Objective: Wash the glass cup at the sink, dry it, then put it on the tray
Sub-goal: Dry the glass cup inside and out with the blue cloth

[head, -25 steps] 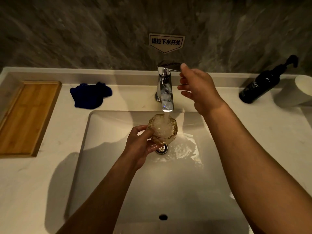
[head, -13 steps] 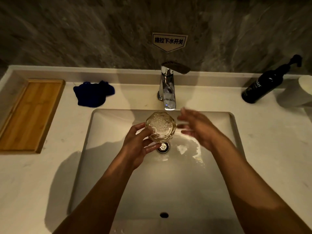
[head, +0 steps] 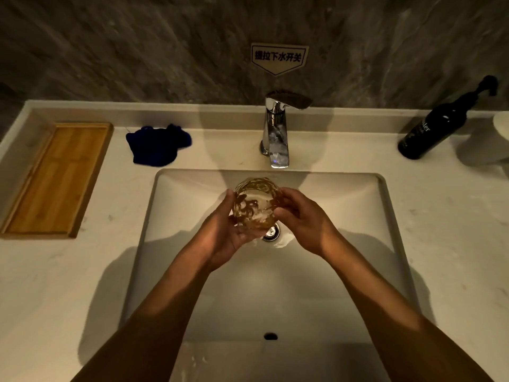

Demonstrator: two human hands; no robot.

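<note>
Bamboo tray [head: 55, 179] far left of the grip, dark blue cloth [head: 158, 144] nearer, left hand [head: 224, 238] and right hand [head: 301, 219] both clamped around glass cup [head: 256, 205] over sink [head: 385, 244], seemingly tilted, faucet [head: 276, 133] just beyond.

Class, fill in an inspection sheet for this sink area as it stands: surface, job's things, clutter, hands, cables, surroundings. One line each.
Surface: pale counter around a white sink; basin looks wet near the drain.
Job's things: glass cup held over the basin; wooden tray on the counter's left; blue cloth beside it.
Clutter: dark pump bottle and a white container at right.
Hands: left hand and right hand both grip the cup.
Cables: nothing seen.
Surroundings: grey stone wall, sign, chrome tap with no water running.
</note>
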